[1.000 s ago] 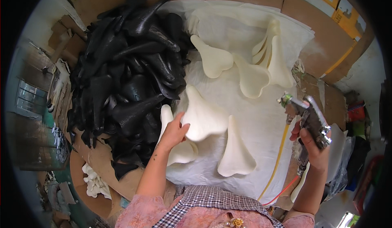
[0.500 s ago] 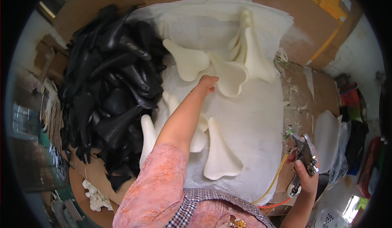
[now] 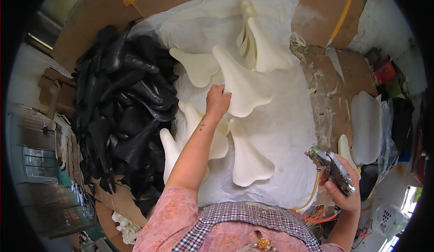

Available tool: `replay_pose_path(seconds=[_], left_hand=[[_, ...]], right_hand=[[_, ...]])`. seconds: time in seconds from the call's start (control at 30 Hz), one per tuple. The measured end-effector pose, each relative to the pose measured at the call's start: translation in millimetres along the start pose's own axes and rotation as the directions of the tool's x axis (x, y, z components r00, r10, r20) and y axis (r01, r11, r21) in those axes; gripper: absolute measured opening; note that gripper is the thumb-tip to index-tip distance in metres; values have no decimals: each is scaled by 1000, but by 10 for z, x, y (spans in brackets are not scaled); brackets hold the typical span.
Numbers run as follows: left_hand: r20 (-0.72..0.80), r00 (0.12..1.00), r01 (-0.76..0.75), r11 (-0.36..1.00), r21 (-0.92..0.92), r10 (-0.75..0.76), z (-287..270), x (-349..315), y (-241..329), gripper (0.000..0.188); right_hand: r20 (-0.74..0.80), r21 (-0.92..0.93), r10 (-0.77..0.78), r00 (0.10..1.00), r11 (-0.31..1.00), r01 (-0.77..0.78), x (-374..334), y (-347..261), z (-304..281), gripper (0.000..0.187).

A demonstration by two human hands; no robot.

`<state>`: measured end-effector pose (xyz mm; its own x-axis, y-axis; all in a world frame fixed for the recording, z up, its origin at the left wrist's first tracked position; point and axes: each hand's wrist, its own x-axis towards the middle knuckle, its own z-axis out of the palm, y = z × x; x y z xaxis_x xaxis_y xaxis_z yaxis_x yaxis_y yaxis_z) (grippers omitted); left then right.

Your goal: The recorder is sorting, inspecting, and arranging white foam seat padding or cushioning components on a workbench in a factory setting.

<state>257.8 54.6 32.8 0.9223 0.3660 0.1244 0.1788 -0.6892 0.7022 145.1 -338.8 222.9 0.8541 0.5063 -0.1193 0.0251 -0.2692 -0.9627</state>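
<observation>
My left hand (image 3: 219, 101) is closed on the near left edge of a cream foam saddle pad (image 3: 244, 84), whose narrow nose points away from me. Just left of that pad lies another saddle pad (image 3: 196, 67). Farther back, several more pads lean together, the front one (image 3: 269, 49) facing me. Nearer me, a single pad (image 3: 249, 157) rests on the white sheet (image 3: 289, 161), and a few others (image 3: 169, 152) are partly covered by my left forearm. In my right hand (image 3: 347, 189) is a metal spray gun (image 3: 332, 168) with a hose; its nozzle faces left.
A high heap of black saddle shells (image 3: 122, 103) fills the left side. Cardboard (image 3: 199, 3) walls off the back. To the right are glue-stained cardboard (image 3: 321, 89), a grey-white rounded panel (image 3: 366, 130) and clear plastic bags. Hoses (image 3: 316, 216) run below the spray gun.
The pad at my left hand has turned from its hollow side to its smooth side. My right hand has raised the spray gun and swung its nozzle leftward. The whole view has shifted slightly.
</observation>
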Motion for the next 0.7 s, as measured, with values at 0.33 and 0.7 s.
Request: replay_pose_path(seconds=[0.33, 0.7], left_hand=[[165, 985, -40, 995, -88, 54, -193, -571, 372, 25], [514, 844, 169, 985, 16, -153, -264, -812, 268, 43]], right_hand=[[-310, 136, -26, 951, 988, 71, -676, -164, -37, 72], [-456, -18, -193, 869, 978, 208, -386, 3, -87, 60]])
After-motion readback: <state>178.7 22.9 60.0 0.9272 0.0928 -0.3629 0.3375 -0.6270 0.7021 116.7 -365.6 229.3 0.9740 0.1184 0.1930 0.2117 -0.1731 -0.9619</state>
